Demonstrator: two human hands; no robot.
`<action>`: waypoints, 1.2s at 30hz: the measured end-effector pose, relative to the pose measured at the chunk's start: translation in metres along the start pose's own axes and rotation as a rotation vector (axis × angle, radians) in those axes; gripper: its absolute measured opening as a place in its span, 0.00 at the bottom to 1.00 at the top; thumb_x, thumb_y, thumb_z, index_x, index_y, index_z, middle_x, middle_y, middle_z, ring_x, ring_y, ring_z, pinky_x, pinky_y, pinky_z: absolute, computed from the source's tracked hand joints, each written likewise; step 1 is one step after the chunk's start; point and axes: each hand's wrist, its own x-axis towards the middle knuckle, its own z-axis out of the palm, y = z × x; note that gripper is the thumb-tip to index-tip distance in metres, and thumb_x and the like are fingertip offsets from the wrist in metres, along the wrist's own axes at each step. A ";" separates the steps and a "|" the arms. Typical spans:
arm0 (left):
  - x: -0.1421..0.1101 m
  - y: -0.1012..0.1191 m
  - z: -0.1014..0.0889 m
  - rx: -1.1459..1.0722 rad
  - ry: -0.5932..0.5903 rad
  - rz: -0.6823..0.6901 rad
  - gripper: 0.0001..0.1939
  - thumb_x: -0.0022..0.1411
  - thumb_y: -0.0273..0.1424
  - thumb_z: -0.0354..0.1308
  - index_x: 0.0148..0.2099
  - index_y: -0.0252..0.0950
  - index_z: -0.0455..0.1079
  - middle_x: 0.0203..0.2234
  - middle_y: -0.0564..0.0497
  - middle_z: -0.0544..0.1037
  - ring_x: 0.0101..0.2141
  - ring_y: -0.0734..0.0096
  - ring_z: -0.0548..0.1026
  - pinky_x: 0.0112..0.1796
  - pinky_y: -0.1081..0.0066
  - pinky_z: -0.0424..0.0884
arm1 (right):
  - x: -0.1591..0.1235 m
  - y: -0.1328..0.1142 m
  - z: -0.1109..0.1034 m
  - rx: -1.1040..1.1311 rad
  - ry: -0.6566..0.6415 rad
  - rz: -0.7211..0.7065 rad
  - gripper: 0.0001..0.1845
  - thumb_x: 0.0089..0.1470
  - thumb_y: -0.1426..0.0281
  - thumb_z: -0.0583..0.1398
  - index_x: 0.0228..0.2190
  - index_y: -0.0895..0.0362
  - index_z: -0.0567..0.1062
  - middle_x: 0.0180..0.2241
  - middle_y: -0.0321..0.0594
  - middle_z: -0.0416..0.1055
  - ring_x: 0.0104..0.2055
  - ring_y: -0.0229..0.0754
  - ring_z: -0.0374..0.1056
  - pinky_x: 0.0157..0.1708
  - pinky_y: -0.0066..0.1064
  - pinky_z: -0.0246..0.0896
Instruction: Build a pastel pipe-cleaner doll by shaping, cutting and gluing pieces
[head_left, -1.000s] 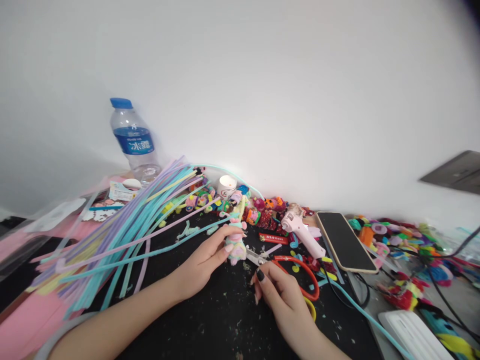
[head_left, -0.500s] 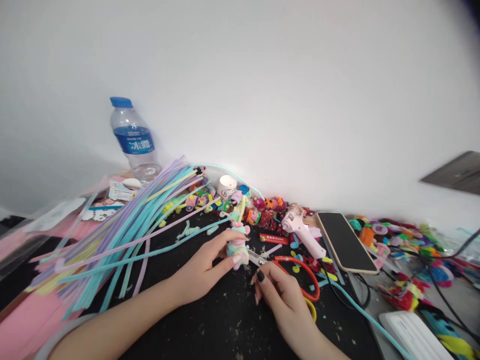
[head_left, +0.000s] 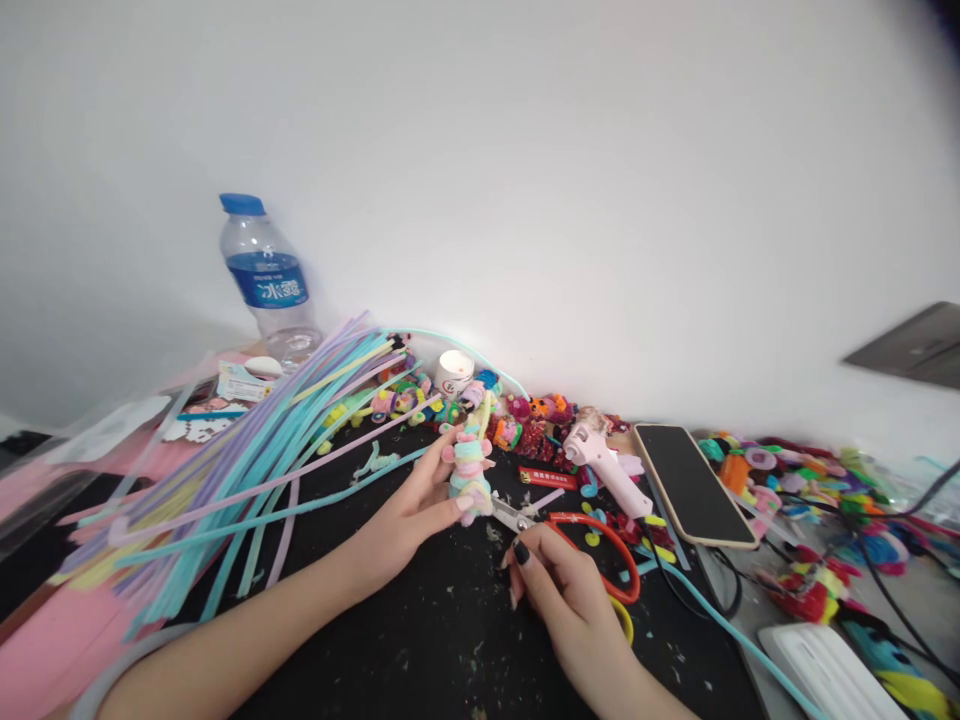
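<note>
My left hand [head_left: 411,505] grips a small pastel pipe-cleaner figure [head_left: 470,465] between thumb and fingers. The figure is upright, wound in pink, mint and yellow bands, with little round bumps on its sides and a pale yellow strand on top. To its right, my right hand [head_left: 566,590] hovers low over the mat with fingers curled together; whether something small is pinched in them is hidden. Beside and partly behind that hand lie scissors [head_left: 611,540] with red handles, their metal blades pointing toward the figure.
Long pastel pipe cleaners [head_left: 300,430] spread at left before a water bottle [head_left: 266,275]. A pink glue gun [head_left: 609,465], a phone [head_left: 696,485] and a white paper cup [head_left: 454,372] stand or lie behind. Cables and colourful fuzzy pieces [head_left: 795,470] cover the right. Scraps dot the black mat [head_left: 420,640].
My left hand has turned the figure and shifted its grip, so more of the figure's banded front shows. My right hand has stayed almost still.
</note>
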 end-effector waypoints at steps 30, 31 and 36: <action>0.006 0.005 -0.005 0.209 0.252 0.007 0.22 0.53 0.34 0.60 0.50 0.36 0.64 0.46 0.46 0.73 0.48 0.58 0.69 0.48 0.62 0.63 | 0.000 0.000 0.000 -0.025 0.000 -0.015 0.14 0.58 0.67 0.48 0.23 0.57 0.65 0.19 0.33 0.62 0.23 0.36 0.57 0.24 0.27 0.48; 0.007 0.005 -0.005 0.195 0.288 0.034 0.22 0.53 0.34 0.60 0.50 0.37 0.63 0.49 0.46 0.71 0.50 0.58 0.67 0.50 0.62 0.62 | 0.000 0.000 0.000 -0.029 0.000 -0.013 0.14 0.58 0.67 0.48 0.23 0.57 0.65 0.19 0.33 0.62 0.23 0.36 0.57 0.24 0.27 0.49; 0.009 0.007 -0.008 0.184 0.407 0.072 0.22 0.56 0.37 0.56 0.52 0.36 0.60 0.52 0.45 0.67 0.51 0.59 0.65 0.50 0.63 0.61 | 0.000 -0.001 0.000 -0.034 -0.001 -0.009 0.14 0.58 0.67 0.49 0.23 0.57 0.65 0.20 0.33 0.62 0.23 0.36 0.58 0.24 0.27 0.50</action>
